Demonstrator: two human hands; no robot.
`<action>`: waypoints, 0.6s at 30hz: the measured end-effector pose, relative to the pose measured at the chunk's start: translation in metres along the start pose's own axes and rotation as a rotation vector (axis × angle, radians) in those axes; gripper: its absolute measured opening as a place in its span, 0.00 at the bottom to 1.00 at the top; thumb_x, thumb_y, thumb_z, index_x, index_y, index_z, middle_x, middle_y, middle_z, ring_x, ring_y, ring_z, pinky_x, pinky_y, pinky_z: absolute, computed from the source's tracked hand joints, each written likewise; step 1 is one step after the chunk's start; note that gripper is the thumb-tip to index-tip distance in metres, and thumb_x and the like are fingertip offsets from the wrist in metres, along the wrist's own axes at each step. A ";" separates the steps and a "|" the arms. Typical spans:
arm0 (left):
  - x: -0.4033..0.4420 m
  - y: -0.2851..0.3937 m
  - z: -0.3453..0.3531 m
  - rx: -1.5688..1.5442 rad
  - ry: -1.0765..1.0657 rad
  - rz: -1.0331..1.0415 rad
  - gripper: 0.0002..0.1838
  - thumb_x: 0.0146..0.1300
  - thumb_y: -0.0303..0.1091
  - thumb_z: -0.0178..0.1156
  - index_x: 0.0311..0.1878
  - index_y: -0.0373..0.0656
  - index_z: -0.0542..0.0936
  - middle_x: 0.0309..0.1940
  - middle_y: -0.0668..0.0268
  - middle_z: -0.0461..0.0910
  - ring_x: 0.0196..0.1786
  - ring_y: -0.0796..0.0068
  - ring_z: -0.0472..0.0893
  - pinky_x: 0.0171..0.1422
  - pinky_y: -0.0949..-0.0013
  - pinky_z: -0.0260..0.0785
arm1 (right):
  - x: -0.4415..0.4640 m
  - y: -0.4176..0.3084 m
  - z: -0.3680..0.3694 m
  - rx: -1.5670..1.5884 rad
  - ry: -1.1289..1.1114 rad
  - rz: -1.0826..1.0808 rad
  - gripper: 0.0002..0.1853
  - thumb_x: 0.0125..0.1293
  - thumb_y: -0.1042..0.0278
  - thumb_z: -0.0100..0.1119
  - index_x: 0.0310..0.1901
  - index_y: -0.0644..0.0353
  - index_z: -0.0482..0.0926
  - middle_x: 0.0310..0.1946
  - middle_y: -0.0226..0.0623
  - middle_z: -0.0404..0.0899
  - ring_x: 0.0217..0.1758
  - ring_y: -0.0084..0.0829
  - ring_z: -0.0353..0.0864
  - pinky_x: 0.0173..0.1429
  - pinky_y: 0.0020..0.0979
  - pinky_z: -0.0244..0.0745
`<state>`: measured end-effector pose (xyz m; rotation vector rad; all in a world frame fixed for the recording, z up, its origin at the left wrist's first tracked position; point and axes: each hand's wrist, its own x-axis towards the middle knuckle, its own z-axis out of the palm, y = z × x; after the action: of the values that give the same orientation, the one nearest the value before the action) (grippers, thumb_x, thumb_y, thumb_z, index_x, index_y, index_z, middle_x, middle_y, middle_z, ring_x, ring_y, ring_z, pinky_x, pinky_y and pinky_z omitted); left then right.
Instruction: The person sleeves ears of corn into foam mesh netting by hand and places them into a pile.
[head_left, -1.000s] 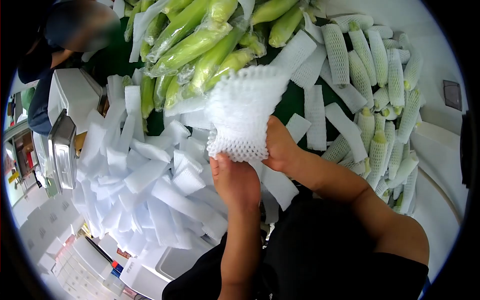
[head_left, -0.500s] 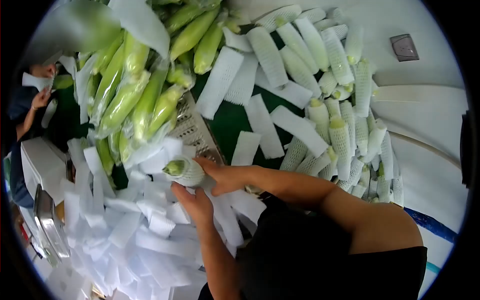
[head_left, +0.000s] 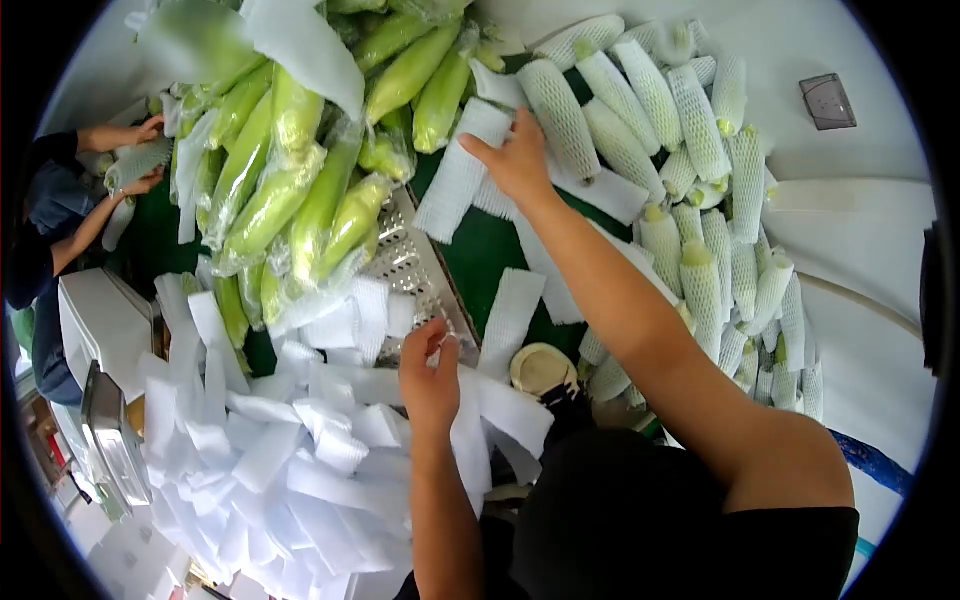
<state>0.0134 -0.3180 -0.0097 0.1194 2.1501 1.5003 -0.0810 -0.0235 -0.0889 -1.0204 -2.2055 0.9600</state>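
My right hand (head_left: pixel 515 160) reaches over the far side of the work surface, thumb and fingers apart, at the edge of a flat white foam net sleeve (head_left: pixel 465 175). Whether it touches the sleeve I cannot tell. My left hand (head_left: pixel 431 375) hovers above the near pile of white foam sleeves (head_left: pixel 300 470), its fingers loosely bent with a gap to the thumb and nothing visible in them. Ears of corn in foam net sleeves (head_left: pixel 700 285) lie heaped on the right. At upper left are green ears of corn in clear plastic bags (head_left: pixel 270 215).
A perforated metal plate (head_left: pixel 415 265) lies between the bagged corn and the green surface (head_left: pixel 455 215). Near my body is a round cream-coloured thing (head_left: pixel 543 370). Another person's hands (head_left: pixel 140 155) hold a sleeved ear at far left, beside a white box (head_left: pixel 100 315).
The sleeved ear I held with both hands is out of them. My right hand has moved up and away to the foam sleeves; my left hand has shifted slightly right.
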 end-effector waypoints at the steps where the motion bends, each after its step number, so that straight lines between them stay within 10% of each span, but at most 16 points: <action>1: -0.009 0.002 -0.002 0.008 0.008 0.027 0.16 0.65 0.25 0.61 0.56 0.39 0.79 0.47 0.61 0.81 0.50 0.70 0.80 0.56 0.67 0.72 | -0.002 -0.003 0.000 0.076 -0.085 0.031 0.41 0.57 0.58 0.71 0.68 0.64 0.62 0.62 0.52 0.71 0.60 0.48 0.76 0.63 0.41 0.71; 8: 0.012 0.077 -0.036 -0.047 0.251 0.391 0.29 0.62 0.23 0.64 0.68 0.40 0.70 0.63 0.60 0.69 0.58 0.69 0.74 0.55 0.70 0.71 | -0.079 -0.121 -0.091 0.566 -1.080 -0.100 0.27 0.57 0.73 0.65 0.59 0.54 0.70 0.52 0.32 0.74 0.58 0.23 0.72 0.61 0.27 0.69; 10: 0.014 0.084 -0.046 0.285 -0.010 0.350 0.31 0.62 0.21 0.62 0.69 0.39 0.68 0.64 0.60 0.67 0.56 0.69 0.74 0.57 0.71 0.68 | -0.115 -0.132 -0.086 0.813 -1.159 0.249 0.16 0.70 0.63 0.57 0.56 0.57 0.71 0.45 0.33 0.74 0.47 0.22 0.74 0.49 0.26 0.70; 15: 0.008 0.066 -0.052 -0.338 0.012 0.071 0.24 0.57 0.17 0.68 0.56 0.41 0.74 0.51 0.67 0.72 0.46 0.80 0.73 0.47 0.77 0.70 | -0.114 -0.140 -0.100 1.440 -1.395 1.055 0.15 0.75 0.64 0.48 0.57 0.62 0.71 0.42 0.31 0.72 0.41 0.22 0.76 0.42 0.27 0.73; 18: 0.011 0.060 -0.078 -0.245 -0.046 -0.012 0.21 0.56 0.16 0.66 0.52 0.43 0.74 0.49 0.68 0.76 0.44 0.78 0.76 0.43 0.77 0.68 | -0.133 -0.129 -0.079 1.111 -1.503 0.647 0.20 0.66 0.66 0.64 0.56 0.62 0.73 0.43 0.31 0.73 0.39 0.25 0.77 0.41 0.27 0.75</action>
<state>-0.0441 -0.3581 0.0602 0.0546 1.9102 1.7228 -0.0042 -0.1598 0.0389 -0.3212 -1.3459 3.4729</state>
